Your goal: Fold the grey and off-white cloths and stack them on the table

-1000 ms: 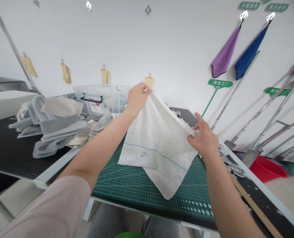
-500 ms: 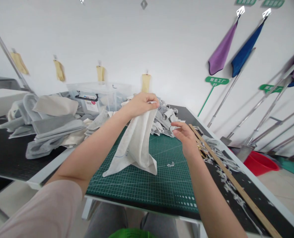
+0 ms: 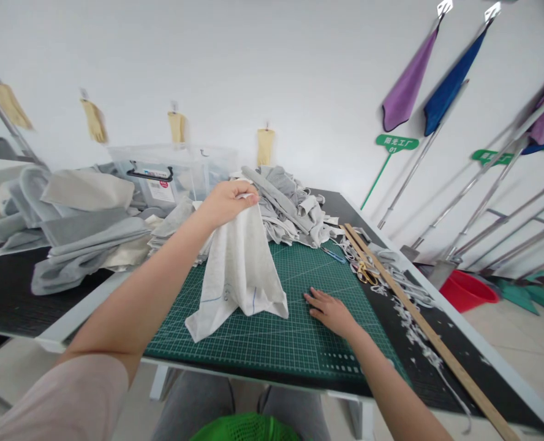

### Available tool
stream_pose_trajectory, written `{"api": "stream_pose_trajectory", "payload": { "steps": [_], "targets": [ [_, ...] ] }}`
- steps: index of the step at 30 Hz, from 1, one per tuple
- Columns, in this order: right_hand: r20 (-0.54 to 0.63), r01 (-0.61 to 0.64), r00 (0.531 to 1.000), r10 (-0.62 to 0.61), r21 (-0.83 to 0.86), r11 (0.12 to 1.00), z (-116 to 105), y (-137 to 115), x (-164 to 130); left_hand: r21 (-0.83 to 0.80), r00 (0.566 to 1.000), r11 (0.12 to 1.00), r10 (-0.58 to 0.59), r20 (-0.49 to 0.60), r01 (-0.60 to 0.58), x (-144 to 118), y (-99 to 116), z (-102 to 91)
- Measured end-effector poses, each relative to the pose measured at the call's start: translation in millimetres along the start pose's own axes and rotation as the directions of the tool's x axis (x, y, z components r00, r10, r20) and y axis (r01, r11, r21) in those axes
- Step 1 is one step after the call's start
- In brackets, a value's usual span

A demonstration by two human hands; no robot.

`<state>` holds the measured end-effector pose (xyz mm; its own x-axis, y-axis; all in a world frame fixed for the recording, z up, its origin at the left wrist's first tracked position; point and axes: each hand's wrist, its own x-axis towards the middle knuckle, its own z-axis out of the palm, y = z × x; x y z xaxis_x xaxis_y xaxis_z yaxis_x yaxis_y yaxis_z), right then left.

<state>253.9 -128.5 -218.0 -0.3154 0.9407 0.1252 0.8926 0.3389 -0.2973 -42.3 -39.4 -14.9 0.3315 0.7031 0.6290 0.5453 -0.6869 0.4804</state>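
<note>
My left hand (image 3: 226, 202) is raised over the green cutting mat (image 3: 272, 343) and grips the top of a white cloth (image 3: 239, 269). The cloth hangs down in folds, its lower corners resting on the mat, and it carries thin blue pen lines. My right hand (image 3: 329, 312) lies flat on the mat with fingers spread, just right of the cloth's lower edge, holding nothing.
A heap of grey fabric pieces (image 3: 285, 205) lies behind the mat, more folded grey cloths (image 3: 79, 239) at left, a clear plastic box (image 3: 171, 174) behind. A long wooden ruler (image 3: 419, 324), scissors (image 3: 366, 272) and fabric trimmings sit at right. A red basin (image 3: 467, 291) stands on the floor.
My right hand let go of the cloth's corner and dropped flat onto the mat. My left hand lowered slightly, and the cloth went from spread out to hanging bunched.
</note>
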Motion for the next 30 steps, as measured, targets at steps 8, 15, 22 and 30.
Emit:
{"api": "stream_pose_trajectory", "payload": {
  "steps": [8, 15, 22, 30],
  "targets": [
    [-0.395, -0.305, 0.894, 0.21, -0.195, 0.932, -3, 93, -74, -0.011, 0.999, 1.0, -0.03, -0.015, 0.029, -8, -4, 3.5],
    [-0.652, -0.543, 0.706, 0.277, -0.247, 0.802, -50, 61, -48, -0.006, 0.999, 1.0, -0.024, -0.026, 0.023, -3, 4, 10.5],
    [-0.541, -0.186, 0.827, 0.153, -0.007, 0.982, -56, -81, 32, -0.01, 0.998, 0.999, 0.034, 0.051, -0.034, -5, 20, 26.5],
    [-0.329, -0.242, 0.899, 0.288, 0.175, 0.954, -24, -115, 66, -0.097, 0.99, 0.988, 0.13, 0.062, -0.124, -16, 46, 22.4]
  ]
}}
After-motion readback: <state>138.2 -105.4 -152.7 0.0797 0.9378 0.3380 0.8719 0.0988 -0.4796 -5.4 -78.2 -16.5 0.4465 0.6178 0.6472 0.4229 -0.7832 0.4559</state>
